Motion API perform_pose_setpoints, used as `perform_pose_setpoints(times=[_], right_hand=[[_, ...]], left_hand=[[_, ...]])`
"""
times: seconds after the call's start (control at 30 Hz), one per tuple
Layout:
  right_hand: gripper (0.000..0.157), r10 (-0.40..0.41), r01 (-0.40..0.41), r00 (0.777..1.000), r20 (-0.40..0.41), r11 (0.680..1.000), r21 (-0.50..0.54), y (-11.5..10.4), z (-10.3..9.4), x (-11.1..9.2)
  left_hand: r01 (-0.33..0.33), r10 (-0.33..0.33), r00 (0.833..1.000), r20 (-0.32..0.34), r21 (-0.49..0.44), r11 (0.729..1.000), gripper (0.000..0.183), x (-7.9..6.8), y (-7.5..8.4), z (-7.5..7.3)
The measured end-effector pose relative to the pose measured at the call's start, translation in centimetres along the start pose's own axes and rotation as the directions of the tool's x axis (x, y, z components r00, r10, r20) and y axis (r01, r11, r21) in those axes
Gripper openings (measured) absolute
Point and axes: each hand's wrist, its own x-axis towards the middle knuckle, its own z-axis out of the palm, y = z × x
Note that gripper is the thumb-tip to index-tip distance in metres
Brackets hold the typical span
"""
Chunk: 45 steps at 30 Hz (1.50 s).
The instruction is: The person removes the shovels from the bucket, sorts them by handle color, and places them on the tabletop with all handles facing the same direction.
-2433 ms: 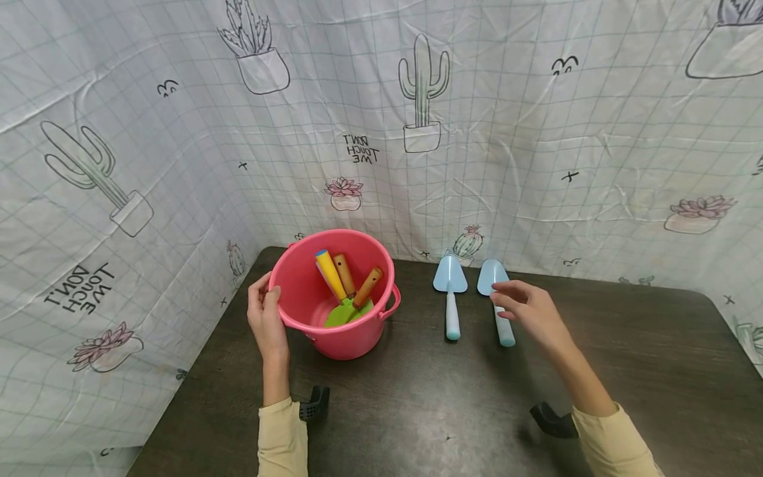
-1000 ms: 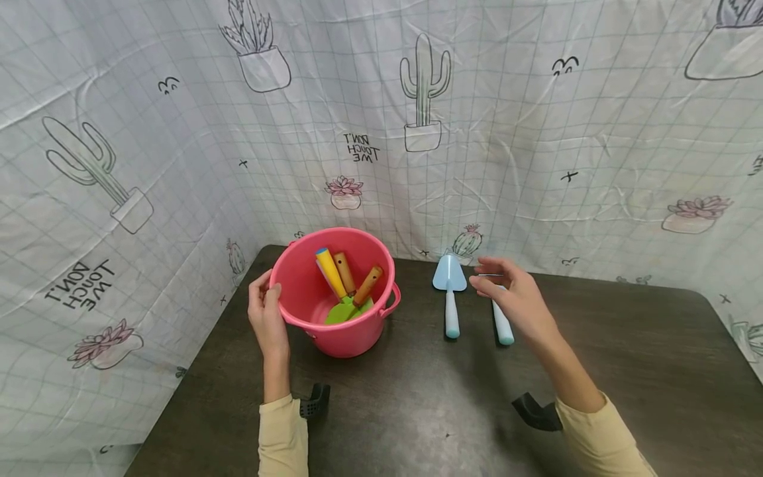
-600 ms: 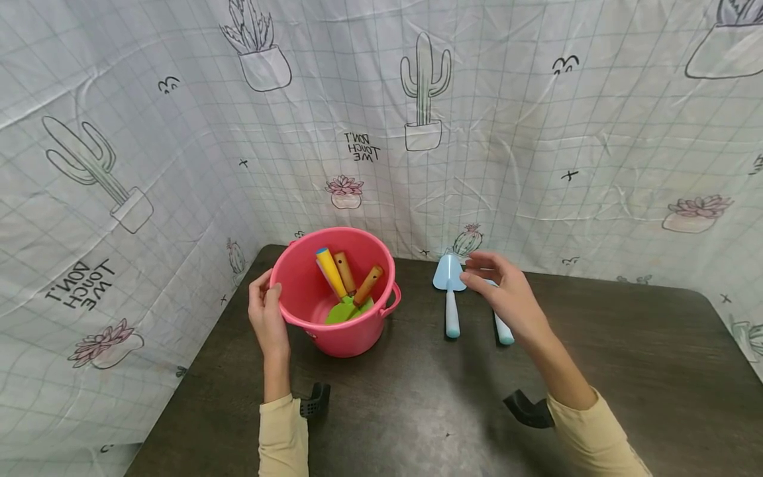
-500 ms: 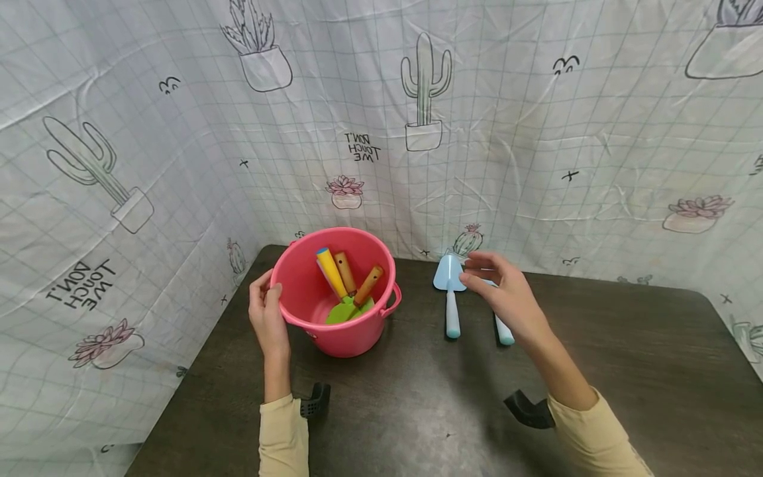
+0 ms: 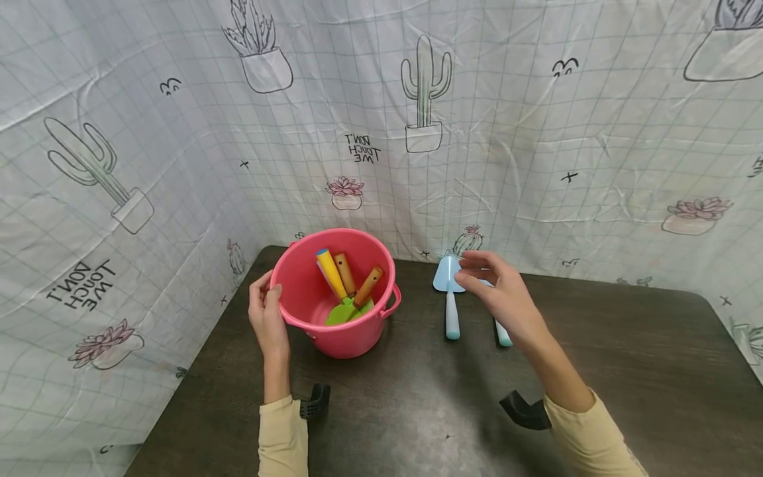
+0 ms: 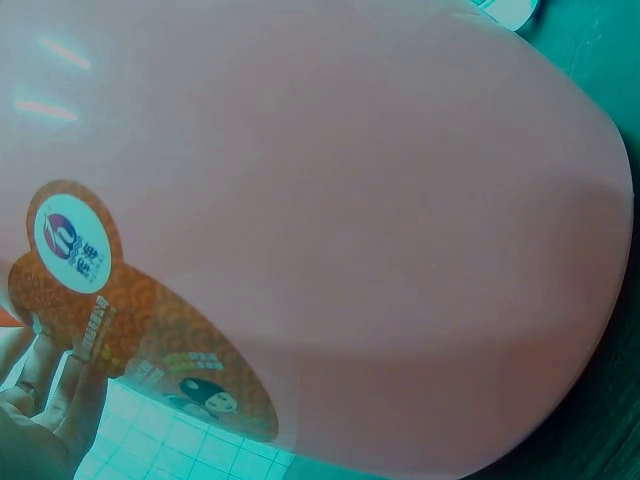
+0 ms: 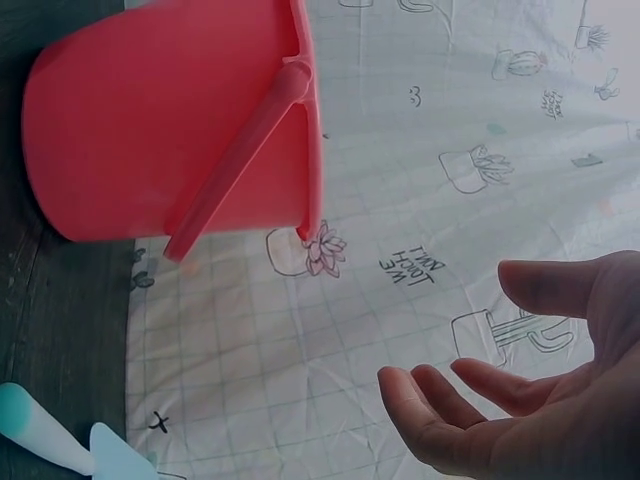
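Observation:
My left hand (image 5: 268, 318) grips the left rim of a pink bucket (image 5: 346, 341), thumb over the edge and fingers outside; in the left wrist view the fingers (image 6: 60, 390) lie along its labelled wall. Two small trowels with pale blue blades and white handles lie on the table right of the bucket. My right hand (image 5: 507, 298) hovers above them, fingers apart and holding nothing. Its fingertips overlap the blade of the left trowel (image 5: 452, 318) in the head view. The hand hides most of the right trowel (image 5: 504, 335); its handle end shows.
Inside the bucket stand a yellow handle (image 5: 331, 275) with a blue end, two wooden handles (image 5: 367, 287) and a green blade (image 5: 341, 313). The bucket's handle (image 7: 235, 165) hangs on its right side. A cactus-printed cloth (image 5: 536, 165) rises behind the dark table (image 5: 405, 411).
My right hand has moved left, from over the right trowel to beside the left trowel's blade, with its fingers opening wider. The left hand, bucket and trowels have stayed put.

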Motion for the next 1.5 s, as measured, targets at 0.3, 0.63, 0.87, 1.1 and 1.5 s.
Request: perform_pose_setpoints(times=[0.3, 0.63, 0.87, 1.1, 1.5], right_hand=[[0.055, -0.004, 0.003, 1.0, 0.014, 1.0, 0.013, -0.5, 0.4, 0.2], [0.052, -0.018, 0.018, 1.0, 0.018, 1.0, 0.025, -0.9, 0.8, 0.3], [0.051, -0.026, 0.025, 0.999, 0.027, 0.999, 0.035, -1.2, 1.1, 0.5], [0.051, -0.036, 0.035, 0.998, 0.043, 0.999, 0.028, -1.5, 1.4, 0.6], [0.049, -0.062, 0.063, 0.997, 0.052, 0.998, -0.002, -1.8, 1.8, 0.6]], left_hand=[[-0.001, 0.001, 1.0, 0.0, -0.018, 1.0, 0.037, 0.2, 0.0, -0.1], [-0.001, 0.001, 1.0, -0.004, -0.01, 1.0, 0.037, 0.2, 0.1, -0.1], [-0.002, 0.002, 1.0, -0.001, -0.006, 1.0, 0.037, 0.2, -0.1, -0.1], [0.003, -0.003, 1.0, 0.001, -0.015, 1.0, 0.036, 0.1, -0.1, 0.0], [0.001, -0.001, 1.0, 0.003, -0.003, 1.0, 0.037, 0.1, 0.0, 0.0]])
